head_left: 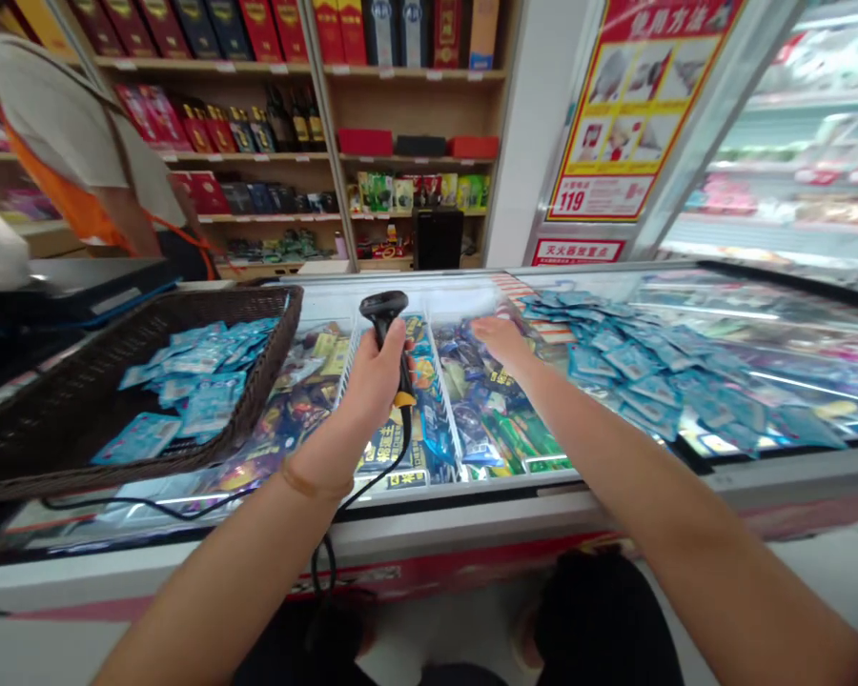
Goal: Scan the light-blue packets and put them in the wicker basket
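My left hand (377, 372) is wrapped round the handle of a black barcode scanner (384, 305), held upright above the freezer's glass top. A black cable (402, 443) runs down from the scanner's yellow-ringed base. Over the glass to the right, my right hand (504, 341) reaches out with its back towards me; its fingers are blurred and partly hidden, so I cannot tell whether they hold anything. Just right of that hand lies a spread pile of small blue packets (636, 357). More blue packets (204, 367) lie in a brown woven basket (261, 405) on the left.
Under the glass of the chest freezer (472, 519), white wire dividers (443, 405) separate bagged goods. A black screen (438, 240) stands behind it. Shelves (415, 74) of boxes line the wall. A person in an orange apron (57, 186) is at the far left.
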Tool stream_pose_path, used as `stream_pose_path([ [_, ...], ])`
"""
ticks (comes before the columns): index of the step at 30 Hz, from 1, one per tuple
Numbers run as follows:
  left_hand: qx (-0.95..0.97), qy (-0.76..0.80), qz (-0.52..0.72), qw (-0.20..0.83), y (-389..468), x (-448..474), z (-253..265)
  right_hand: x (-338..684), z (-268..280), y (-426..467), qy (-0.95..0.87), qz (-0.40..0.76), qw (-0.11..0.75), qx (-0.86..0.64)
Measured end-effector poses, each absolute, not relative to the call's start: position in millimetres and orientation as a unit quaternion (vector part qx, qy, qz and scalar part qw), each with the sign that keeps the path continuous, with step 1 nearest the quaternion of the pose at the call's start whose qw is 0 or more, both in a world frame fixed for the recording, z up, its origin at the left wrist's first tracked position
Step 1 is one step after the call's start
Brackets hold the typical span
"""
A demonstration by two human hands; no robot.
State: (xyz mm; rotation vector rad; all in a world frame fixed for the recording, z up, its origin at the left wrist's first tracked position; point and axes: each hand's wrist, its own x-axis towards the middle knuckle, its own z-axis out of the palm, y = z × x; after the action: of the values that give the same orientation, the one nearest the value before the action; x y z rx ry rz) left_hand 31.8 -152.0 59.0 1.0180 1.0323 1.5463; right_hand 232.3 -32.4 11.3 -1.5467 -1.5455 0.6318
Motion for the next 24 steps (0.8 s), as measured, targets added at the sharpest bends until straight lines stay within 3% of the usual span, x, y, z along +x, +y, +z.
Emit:
stream_pose_path([
  [6, 0.492, 0.419, 0.568, 0.509, -141, 67, 31, 303, -3, -42, -0.59, 0.051, 0.315, -0.742],
  [12, 0.507, 0.448, 0.544, 0.496, -149, 57, 21, 313, 2, -44, -0.534, 0.098, 0.156, -0.825],
  [19, 0.505, 0.436, 0.532, 0.521, -154, 59, 20, 265, -2, -60, -0.661, 0.028, 0.115, -0.741],
  [24, 0.504, 0.432, 0.534, 0.523, -154, 58, 18, 257, -4, -56, -0.699, -0.042, 0.151, -0.698],
])
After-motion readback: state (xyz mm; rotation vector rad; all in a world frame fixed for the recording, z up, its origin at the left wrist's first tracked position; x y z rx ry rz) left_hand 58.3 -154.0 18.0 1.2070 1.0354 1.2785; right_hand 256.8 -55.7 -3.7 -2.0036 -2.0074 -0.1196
